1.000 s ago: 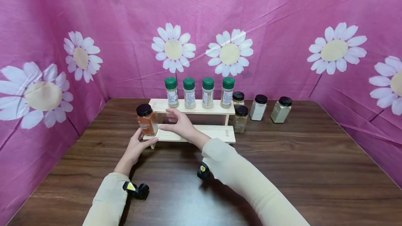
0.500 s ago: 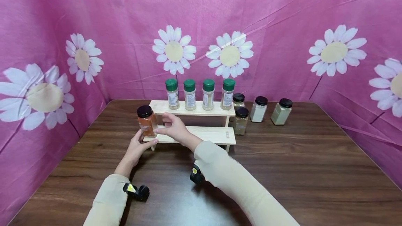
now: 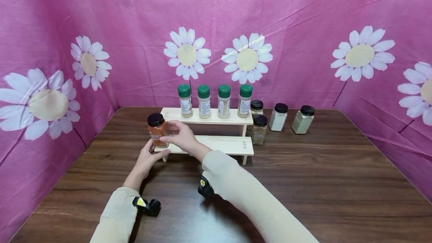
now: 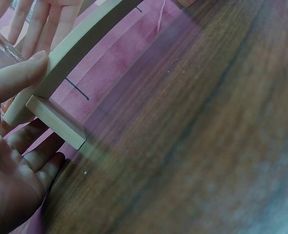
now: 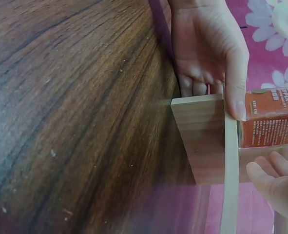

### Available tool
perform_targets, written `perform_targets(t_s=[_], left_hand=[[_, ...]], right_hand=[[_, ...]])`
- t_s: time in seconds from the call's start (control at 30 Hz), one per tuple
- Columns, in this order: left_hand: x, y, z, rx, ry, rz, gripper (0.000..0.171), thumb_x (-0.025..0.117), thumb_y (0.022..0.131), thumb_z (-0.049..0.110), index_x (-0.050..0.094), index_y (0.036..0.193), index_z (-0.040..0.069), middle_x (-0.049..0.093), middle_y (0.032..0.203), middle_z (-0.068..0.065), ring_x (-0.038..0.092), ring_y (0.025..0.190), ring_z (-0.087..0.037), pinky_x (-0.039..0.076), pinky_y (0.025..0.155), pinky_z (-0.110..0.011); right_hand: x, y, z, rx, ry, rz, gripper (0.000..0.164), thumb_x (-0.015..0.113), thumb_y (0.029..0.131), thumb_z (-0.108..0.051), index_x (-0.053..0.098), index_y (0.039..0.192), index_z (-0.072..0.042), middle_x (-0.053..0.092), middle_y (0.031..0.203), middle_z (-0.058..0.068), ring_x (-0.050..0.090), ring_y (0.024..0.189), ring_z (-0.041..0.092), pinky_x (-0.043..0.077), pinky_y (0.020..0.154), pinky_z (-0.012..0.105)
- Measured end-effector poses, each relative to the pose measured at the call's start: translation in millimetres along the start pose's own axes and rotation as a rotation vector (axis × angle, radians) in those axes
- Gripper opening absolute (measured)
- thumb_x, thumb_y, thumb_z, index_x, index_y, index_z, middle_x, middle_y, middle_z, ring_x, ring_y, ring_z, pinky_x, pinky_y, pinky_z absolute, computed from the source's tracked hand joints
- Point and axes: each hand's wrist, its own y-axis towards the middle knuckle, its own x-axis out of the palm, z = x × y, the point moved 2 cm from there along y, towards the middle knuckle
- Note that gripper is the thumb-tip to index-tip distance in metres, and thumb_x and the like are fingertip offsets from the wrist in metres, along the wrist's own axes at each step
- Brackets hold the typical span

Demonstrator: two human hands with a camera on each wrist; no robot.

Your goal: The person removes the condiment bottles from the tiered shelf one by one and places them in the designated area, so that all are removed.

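Behind, four green-lidded shakers (image 3: 204, 104), left hand (image 3: 146, 159) gripping rack (image 3: 219, 144), right hand (image 3: 183, 137) spread, empty, beside orange jar (image 3: 156, 130)

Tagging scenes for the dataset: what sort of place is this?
Likely a staged filming booth rather than a working kitchen: pink daisy-print cloth hangs behind and beside a wood-grain table, which bears a small wooden rack with spice jars.

The person wears a long, plain cream left sleeve (image 3: 113, 215) and a matching cream right sleeve (image 3: 249, 194), plus a black left gadget (image 3: 146, 206) and a black right gadget (image 3: 204, 187), both with yellow bits.
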Motion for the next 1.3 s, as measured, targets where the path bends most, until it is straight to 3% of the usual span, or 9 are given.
perform_targets(t_s=[0.2,0.5,1.3], left_hand=[[0.4,-1.0,1.8,0.001,-0.011,0.001,0.061,0.064,0.077,0.007,0.032,0.130,0.007,0.040,0.125,-0.013,0.038,0.104,-0.014,0.033,0.081,-0.024],[1.6,-0.5,1.7,0.010,-0.025,-0.002,0.061,0.064,0.076,0.006,0.033,0.129,0.006,0.043,0.121,-0.013,0.042,0.100,-0.010,0.035,0.079,-0.021],[0.0,0.3,-0.5,-0.003,-0.005,-0.008,0.068,0.067,0.075,0.012,0.030,0.132,0.010,0.044,0.123,-0.015,0.046,0.095,-0.010,0.037,0.077,-0.024]], right_hand=[[3.0,2.2,-1.0,-0.001,-0.027,0.014,0.051,0.071,0.070,-0.009,0.050,0.116,-0.004,0.058,0.103,0.009,0.053,0.095,0.017,0.040,0.078,0.022],[6.5,5.6,-2.9,-0.027,-0.060,0.045,0.050,0.072,0.070,-0.012,0.051,0.115,-0.005,0.060,0.095,0.003,0.052,0.085,0.010,0.040,0.073,0.020],[6.8,6.9,-1.5,-0.045,-0.037,0.086,0.043,0.071,0.071,-0.009,0.056,0.111,-0.006,0.061,0.090,0.002,0.054,0.082,0.009,0.041,0.073,0.020]])
